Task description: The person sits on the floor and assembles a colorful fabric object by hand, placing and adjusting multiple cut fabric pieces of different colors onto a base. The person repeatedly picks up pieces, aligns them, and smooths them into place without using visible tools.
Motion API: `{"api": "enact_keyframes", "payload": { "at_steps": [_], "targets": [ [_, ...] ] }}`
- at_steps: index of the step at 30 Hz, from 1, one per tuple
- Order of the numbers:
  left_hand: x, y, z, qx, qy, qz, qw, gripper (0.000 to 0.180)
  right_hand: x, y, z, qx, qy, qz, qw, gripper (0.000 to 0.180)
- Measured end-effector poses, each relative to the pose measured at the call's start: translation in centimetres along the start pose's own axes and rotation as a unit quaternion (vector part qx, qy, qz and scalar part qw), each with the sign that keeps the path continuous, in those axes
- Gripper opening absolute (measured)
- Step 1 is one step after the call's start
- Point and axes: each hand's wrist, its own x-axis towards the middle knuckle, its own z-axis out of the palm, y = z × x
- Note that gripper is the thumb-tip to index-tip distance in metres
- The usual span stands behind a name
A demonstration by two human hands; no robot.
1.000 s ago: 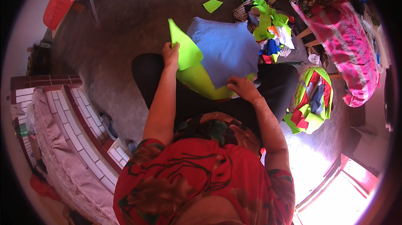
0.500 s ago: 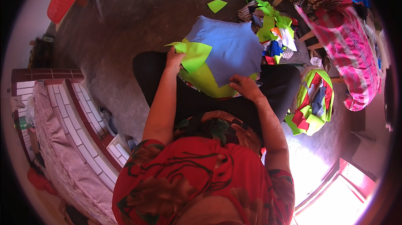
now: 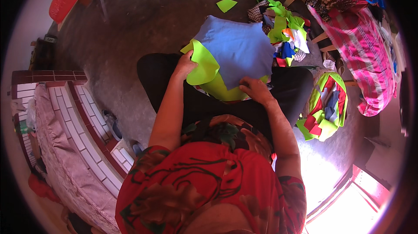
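Across my lap lies a light blue cloth [image 3: 237, 46], with lime-green cloth [image 3: 222, 90] showing under its lower edge. My left hand [image 3: 186, 65] is closed on a lime-green cloth piece [image 3: 202, 63], which folds over the blue cloth's left side. At the lower right edge of the blue cloth, the fingers of my right hand [image 3: 257, 91] are curled in and pinch the fabric. Part of what lies between those fingers is hidden. A patterned edge shows faintly beneath the green cloth.
A heap of mixed cloth scraps [image 3: 287, 31] lies beyond my right knee. Closer on the right stands a lime-green bag [image 3: 344, 99] of scraps. A single green scrap [image 3: 227, 5] is on the floor ahead. Pink checked cloth [image 3: 348, 55] covers furniture at right; a tiled ledge [image 3: 78, 118] runs at left.
My left hand has shifted slightly right and down with the green piece. That piece's free left corner has swung in, and it now hangs lower. The right hand has barely moved.
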Motion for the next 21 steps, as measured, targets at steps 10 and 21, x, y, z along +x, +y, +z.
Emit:
{"api": "enact_keyframes", "payload": {
  "at_steps": [10,21],
  "targets": [
    [1.1,-1.5,0.1,0.103,0.112,0.004,0.988,0.058,-0.1,-0.2,-0.1,-0.011,-0.003,0.002,1.000,0.027],
    [0.4,-0.5,0.5,0.251,0.130,-0.010,0.959,0.084,0.1,0.3,0.0,-0.015,0.002,-0.008,1.000,0.026]
  ]
}}
